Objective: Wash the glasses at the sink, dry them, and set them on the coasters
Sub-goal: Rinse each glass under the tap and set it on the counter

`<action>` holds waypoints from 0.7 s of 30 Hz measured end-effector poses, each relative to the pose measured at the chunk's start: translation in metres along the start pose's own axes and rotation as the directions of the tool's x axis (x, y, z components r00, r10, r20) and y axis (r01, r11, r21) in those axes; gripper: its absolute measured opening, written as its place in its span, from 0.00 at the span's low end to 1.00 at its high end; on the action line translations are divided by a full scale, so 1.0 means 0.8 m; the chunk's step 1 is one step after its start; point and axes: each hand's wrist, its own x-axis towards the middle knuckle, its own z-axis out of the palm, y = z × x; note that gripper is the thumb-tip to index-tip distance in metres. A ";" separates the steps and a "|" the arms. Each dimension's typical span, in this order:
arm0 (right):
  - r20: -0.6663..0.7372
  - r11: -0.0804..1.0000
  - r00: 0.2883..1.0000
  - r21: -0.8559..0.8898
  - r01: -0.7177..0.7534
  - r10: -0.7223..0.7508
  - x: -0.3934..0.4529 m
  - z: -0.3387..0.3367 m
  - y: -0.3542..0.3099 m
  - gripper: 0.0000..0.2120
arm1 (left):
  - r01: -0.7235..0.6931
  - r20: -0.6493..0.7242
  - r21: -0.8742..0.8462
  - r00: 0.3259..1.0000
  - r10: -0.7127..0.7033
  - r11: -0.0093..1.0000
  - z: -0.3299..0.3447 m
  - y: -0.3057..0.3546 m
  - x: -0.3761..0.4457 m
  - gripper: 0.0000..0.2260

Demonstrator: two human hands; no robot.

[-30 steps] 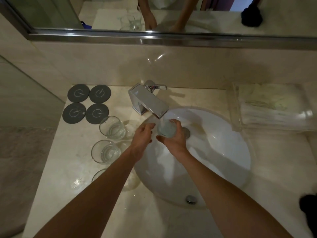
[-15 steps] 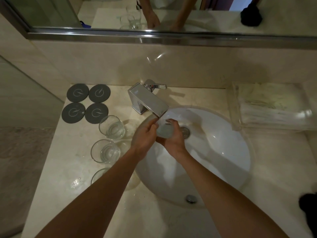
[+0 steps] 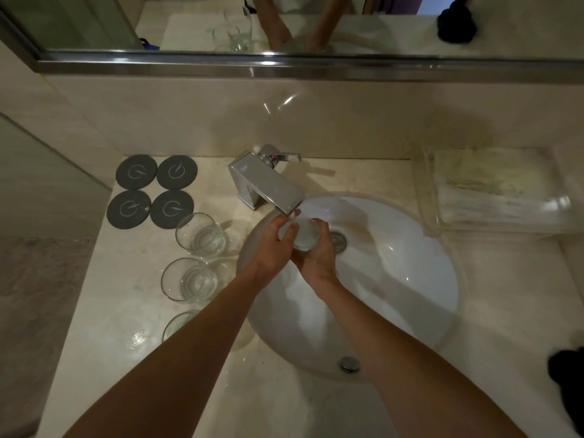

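I am in the washing step: one glass (image 3: 302,236) sits under the spout of the faucet (image 3: 268,184), over the white sink (image 3: 410,279), near the drain (image 3: 337,240). My right hand (image 3: 316,259) wraps it from below, fingers curled round its wall, so the glass is gripped and not resting on anything. My left hand (image 3: 273,241) lies against the near side of the rim with its fingers bent over the edge; I judge it is rubbing the rim or inside, but whether the fingertips reach inside I cannot tell. The glass looks cloudy with water; I cannot make out the stream itself.

Three more glasses stand on the counter (image 3: 110,327) left of the sink: the far glass (image 3: 200,235) just beside the coasters, the middle glass (image 3: 189,279) nearer me, and the near glass (image 3: 177,324) partly hidden by my left forearm. The four dark coasters (image 3: 151,191) sit in a square at the back left, all bare. I judge the task is early.

Next I need to finish rinsing, tip the water out, and reach for something to dry with; the folded towels (image 3: 493,197) in the clear tray (image 3: 425,197) to the right of the sink look like the obvious choice. Wet glass is slippery, so I would keep the right hand's grip firm during any handover.
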 end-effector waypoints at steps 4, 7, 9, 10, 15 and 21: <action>0.030 0.992 0.999 -0.124 -0.015 0.018 -0.004 0.000 0.000 0.18 | 0.011 -0.014 0.056 1.000 -0.011 0.998 -0.003 -0.009 0.004 0.16; 0.065 0.974 0.997 -0.219 0.058 -0.044 -0.008 -0.008 0.000 0.21 | 0.052 0.002 0.028 0.999 -0.053 0.998 -0.004 -0.010 0.004 0.16; 0.159 0.692 0.959 -0.666 0.279 -0.233 -0.005 -0.020 0.001 0.27 | 0.072 -0.025 0.043 0.997 -0.071 0.996 -0.006 -0.018 0.009 0.14; 0.216 0.473 0.927 -0.811 0.345 -0.307 -0.002 -0.028 0.004 0.30 | 0.080 -0.036 0.075 0.996 -0.077 0.994 -0.008 -0.022 0.011 0.13; 0.160 0.476 0.944 -0.831 0.287 -0.289 -0.001 -0.028 0.006 0.34 | 0.146 -0.034 0.045 0.989 -0.145 0.988 -0.008 -0.034 0.014 0.16; -0.104 0.732 0.994 -0.680 -0.044 -0.037 -0.017 -0.045 -0.016 0.33 | 0.287 0.097 -0.087 0.955 -0.279 0.954 0.004 -0.035 0.012 0.16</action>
